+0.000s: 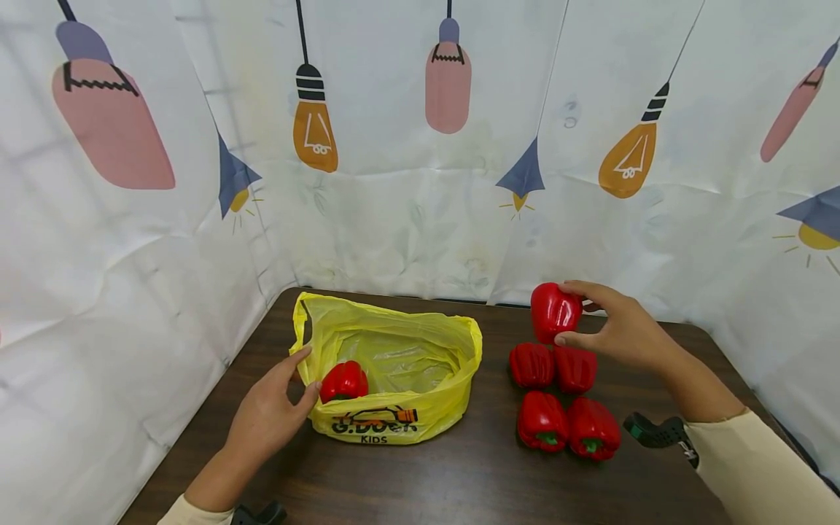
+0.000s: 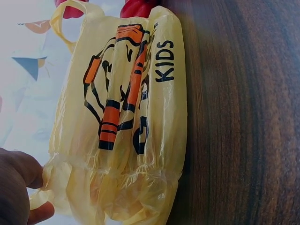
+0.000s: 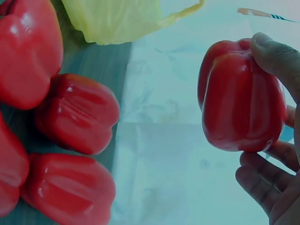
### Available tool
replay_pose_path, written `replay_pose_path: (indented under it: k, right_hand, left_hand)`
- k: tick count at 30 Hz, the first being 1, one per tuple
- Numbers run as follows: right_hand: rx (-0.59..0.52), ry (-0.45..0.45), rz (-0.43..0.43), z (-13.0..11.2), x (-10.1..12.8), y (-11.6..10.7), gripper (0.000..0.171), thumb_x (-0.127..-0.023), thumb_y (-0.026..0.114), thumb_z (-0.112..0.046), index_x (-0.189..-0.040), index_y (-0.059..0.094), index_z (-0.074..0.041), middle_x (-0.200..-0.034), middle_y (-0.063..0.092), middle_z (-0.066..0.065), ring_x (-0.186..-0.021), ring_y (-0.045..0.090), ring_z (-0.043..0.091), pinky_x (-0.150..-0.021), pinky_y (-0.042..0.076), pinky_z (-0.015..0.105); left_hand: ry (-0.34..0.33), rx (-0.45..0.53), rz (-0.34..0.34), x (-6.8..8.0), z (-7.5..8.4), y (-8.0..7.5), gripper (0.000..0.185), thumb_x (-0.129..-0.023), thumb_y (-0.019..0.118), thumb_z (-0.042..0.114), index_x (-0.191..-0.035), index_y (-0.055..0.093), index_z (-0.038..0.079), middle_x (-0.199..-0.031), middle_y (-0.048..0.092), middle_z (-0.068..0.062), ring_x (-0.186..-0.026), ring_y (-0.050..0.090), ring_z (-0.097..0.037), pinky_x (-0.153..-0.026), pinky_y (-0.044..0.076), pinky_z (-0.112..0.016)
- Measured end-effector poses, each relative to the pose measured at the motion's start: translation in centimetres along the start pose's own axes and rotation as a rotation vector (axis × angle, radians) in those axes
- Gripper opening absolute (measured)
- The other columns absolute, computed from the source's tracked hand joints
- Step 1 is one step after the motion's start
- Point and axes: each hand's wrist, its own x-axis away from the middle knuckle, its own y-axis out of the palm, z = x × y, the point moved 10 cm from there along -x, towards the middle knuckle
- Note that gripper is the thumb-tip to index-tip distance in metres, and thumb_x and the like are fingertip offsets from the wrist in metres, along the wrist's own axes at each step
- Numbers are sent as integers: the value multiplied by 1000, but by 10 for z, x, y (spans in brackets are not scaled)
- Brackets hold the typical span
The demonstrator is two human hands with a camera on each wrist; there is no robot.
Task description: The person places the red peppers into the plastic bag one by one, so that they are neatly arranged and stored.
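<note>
A yellow plastic bag (image 1: 400, 364) printed "KIDS" stands open on the dark wooden table (image 1: 459, 474), with one red bell pepper (image 1: 343, 380) inside it at the left. My left hand (image 1: 298, 379) pinches the bag's left rim; in the left wrist view the bag (image 2: 126, 117) fills the frame and the left hand (image 2: 21, 187) grips its crumpled edge. My right hand (image 1: 577, 315) holds another red pepper (image 1: 550, 310) lifted above several red peppers (image 1: 541, 421) lying in a cluster to the right of the bag. The right wrist view shows that held pepper (image 3: 241, 98) between thumb and fingers (image 3: 272, 51).
A white curtain printed with light bulbs (image 1: 407, 219) closes off the table at the back and both sides. A black wrist-camera mount (image 1: 656, 432) sits on my right forearm. Bare tabletop lies in front of the bag and the pepper cluster (image 3: 77, 112).
</note>
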Motion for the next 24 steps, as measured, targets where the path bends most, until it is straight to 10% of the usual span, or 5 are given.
replay_pose_path:
  k: [24]
  right_hand:
    - [-92, 42, -40, -18, -27, 10, 79, -80, 90, -31, -148, 52, -15, -143, 54, 13, -113, 60, 39, -73, 61, 45]
  left_hand:
    - [-3, 5, -5, 0, -1, 3, 65, -88, 80, 19, -147, 53, 7, -103, 67, -10, -90, 64, -29, -75, 55, -51]
